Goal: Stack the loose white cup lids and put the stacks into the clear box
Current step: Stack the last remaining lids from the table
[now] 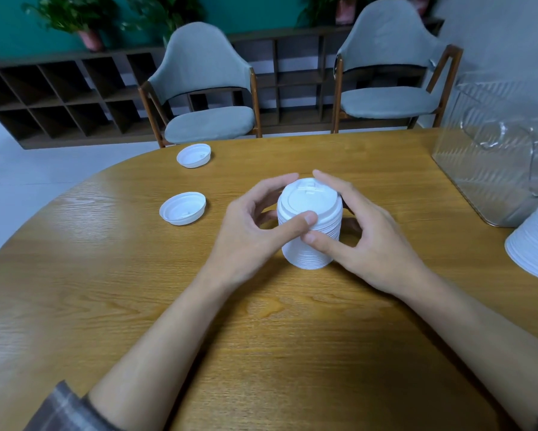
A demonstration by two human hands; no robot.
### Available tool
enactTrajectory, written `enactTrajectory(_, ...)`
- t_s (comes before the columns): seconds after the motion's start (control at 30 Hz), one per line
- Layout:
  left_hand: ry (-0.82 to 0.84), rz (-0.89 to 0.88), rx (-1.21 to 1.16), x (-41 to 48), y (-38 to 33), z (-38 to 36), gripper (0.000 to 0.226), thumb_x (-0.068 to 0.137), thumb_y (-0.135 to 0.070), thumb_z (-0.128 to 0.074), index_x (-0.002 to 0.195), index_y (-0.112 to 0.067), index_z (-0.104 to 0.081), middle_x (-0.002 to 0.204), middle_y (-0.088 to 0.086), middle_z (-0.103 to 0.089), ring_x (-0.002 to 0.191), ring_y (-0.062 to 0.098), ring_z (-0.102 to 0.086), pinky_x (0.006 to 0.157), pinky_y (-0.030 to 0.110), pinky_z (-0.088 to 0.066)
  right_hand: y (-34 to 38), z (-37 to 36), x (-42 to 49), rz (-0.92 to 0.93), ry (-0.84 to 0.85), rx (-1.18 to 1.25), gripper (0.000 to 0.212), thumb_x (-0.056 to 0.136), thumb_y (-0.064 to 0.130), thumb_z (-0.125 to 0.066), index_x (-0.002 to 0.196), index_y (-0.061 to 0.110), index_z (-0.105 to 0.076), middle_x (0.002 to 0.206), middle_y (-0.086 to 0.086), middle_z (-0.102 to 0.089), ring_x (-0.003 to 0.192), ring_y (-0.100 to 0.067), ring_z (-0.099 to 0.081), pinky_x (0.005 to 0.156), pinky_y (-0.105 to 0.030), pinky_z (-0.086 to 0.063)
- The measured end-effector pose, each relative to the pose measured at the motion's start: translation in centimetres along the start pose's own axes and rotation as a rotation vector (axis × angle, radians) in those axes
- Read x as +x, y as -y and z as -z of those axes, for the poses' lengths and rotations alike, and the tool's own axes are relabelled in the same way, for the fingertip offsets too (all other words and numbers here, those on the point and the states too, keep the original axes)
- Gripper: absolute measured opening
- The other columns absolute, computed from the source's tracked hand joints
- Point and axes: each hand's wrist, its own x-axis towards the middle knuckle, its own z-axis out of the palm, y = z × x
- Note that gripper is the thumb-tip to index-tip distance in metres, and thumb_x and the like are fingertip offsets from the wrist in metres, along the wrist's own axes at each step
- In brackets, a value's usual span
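**Parts hidden or cut off around the lid stack**

Behind the lid stack, the fingertips of the left hand and the right hand are partly hidden. To the right of the lid stack, a second stack of lids and the clear box run off the right edge. What lies inside the box cannot be made out. Far beyond the lid stack, potted plants are blurred and cropped at the top.

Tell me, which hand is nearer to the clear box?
The right. The right hand holds the lid stack on the side facing the clear box; the left hand holds the stack's opposite side, farther from the box.
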Motion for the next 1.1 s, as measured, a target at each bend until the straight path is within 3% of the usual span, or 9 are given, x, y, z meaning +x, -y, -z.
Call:
enactTrajectory(0.13, -0.032, 0.000, -0.023, 0.0, 0.0, -0.1, 0.052, 0.082, -0.012, -0.087, 0.131, -0.014, -0.069, 0.125, -0.006, -0.075, 0.122, 0.006, -0.067, 0.105, 0.029, -0.054, 0.0, 0.0, 0.1, 0.000, 0.011, 0.011, 0.086, 0.086, 0.060, -0.073, 0.159, 0.048, -0.029, 0.156, 0.025, -0.044, 0.143, -0.001, -0.043, 0.115, -0.043, -0.045)
enactTrajectory(0.3, -0.020, -0.009, -0.009, 0.1, 0.2, -0.1, 0.054, 0.081, -0.011, -0.088, 0.131, -0.012, -0.068, 0.128, -0.003, -0.074, 0.122, 0.008, -0.067, 0.099, 0.028, -0.055, 0.1, 0.1, 0.0, 0.019, 0.007, -0.030, 0.079, 0.085, 0.055, -0.072, 0.155, 0.042, -0.039, 0.150, 0.028, -0.047, 0.138, 0.008, -0.043, 0.109, -0.015, -0.039)
enactTrajectory(0.47, 0.043, -0.057, 0.071, 0.3, 0.2, 0.8, 0.037, 0.097, -0.022, -0.073, 0.132, -0.013, -0.068, 0.130, -0.004, -0.073, 0.125, 0.010, -0.065, 0.102, 0.028, -0.053, -0.1, -0.2, 0.0, 0.012, 0.025, -0.042, 0.076, 0.085, 0.055, -0.073, 0.152, 0.042, -0.040, 0.147, 0.029, -0.048, 0.133, 0.009, -0.046, 0.103, -0.006, -0.035)
enactTrajectory(0.57, -0.074, -0.081, 0.218, 1.0, 1.1, 2.5, 0.022, 0.105, -0.028, -0.064, 0.119, -0.016, -0.076, 0.119, -0.008, -0.076, 0.119, 0.008, -0.067, 0.105, 0.032, -0.051, -0.2, -0.2, 0.0, 0.008, 0.034, -0.039, 0.074, 0.086, 0.057, -0.072, 0.152, 0.044, -0.038, 0.148, 0.030, -0.046, 0.136, 0.008, -0.044, 0.106, -0.012, -0.037)
enactTrajectory(0.7, -0.394, -0.125, 0.691, 2.0, 3.6, 5.1, 0.016, 0.096, -0.022, -0.072, 0.111, -0.021, -0.077, 0.111, -0.008, -0.069, 0.106, 0.009, -0.064, 0.090, 0.023, -0.044, -0.1, -0.2, -0.1, -0.011, 0.040, -0.026, 0.074, 0.085, 0.060, -0.069, 0.150, 0.048, -0.037, 0.148, 0.030, -0.046, 0.136, 0.008, -0.043, 0.106, -0.014, -0.036)
enactTrajectory(0.8, -0.403, -0.028, 0.935, 2.1, 5.0, 6.3, 0.036, 0.092, -0.014, -0.067, 0.127, -0.020, -0.071, 0.125, 0.001, -0.061, 0.117, 0.023, -0.058, 0.089, 0.020, -0.031, 0.0, -0.1, -0.1, -0.013, 0.037, -0.028, 0.074, 0.085, 0.061, -0.069, 0.150, 0.049, -0.037, 0.147, 0.032, -0.046, 0.135, 0.010, -0.043, 0.104, -0.011, -0.035)
enactTrajectory(0.9, -0.378, 0.071, 1.043, 1.9, 5.1, 6.7, 0.052, 0.090, -0.009, -0.064, 0.141, -0.020, -0.063, 0.130, 0.011, -0.060, 0.120, 0.034, -0.057, 0.100, 0.040, -0.043, 0.2, -0.2, -0.2, -0.017, 0.026, -0.019, 0.073, 0.083, 0.062, -0.069, 0.149, 0.049, -0.038, 0.144, 0.034, -0.047, 0.132, 0.011, -0.045, 0.103, -0.010, -0.036)
enactTrajectory(0.97, -0.384, 0.113, 1.081, 1.8, 4.9, 6.8, 0.052, 0.090, -0.005, -0.061, 0.140, -0.019, -0.063, 0.125, 0.014, -0.064, 0.117, 0.037, -0.059, 0.097, 0.048, -0.048, 0.2, -0.2, -0.2, -0.016, 0.021, -0.017, 0.074, 0.083, 0.062, -0.070, 0.149, 0.049, -0.038, 0.143, 0.035, -0.047, 0.132, 0.012, -0.044, 0.102, -0.007, -0.035)
enactTrajectory(1.1, -0.397, 0.155, 1.107, 1.9, 4.9, 6.9, 0.042, 0.091, -0.001, -0.054, 0.124, -0.020, -0.072, 0.113, 0.006, -0.075, 0.110, 0.035, -0.065, 0.091, 0.046, -0.051, 0.3, -0.2, -0.2, -0.018, 0.025, -0.024, 0.073, 0.085, 0.061, -0.070, 0.149, 0.048, -0.038, 0.142, 0.037, -0.045, 0.130, 0.017, -0.042, 0.100, -0.002, -0.033)
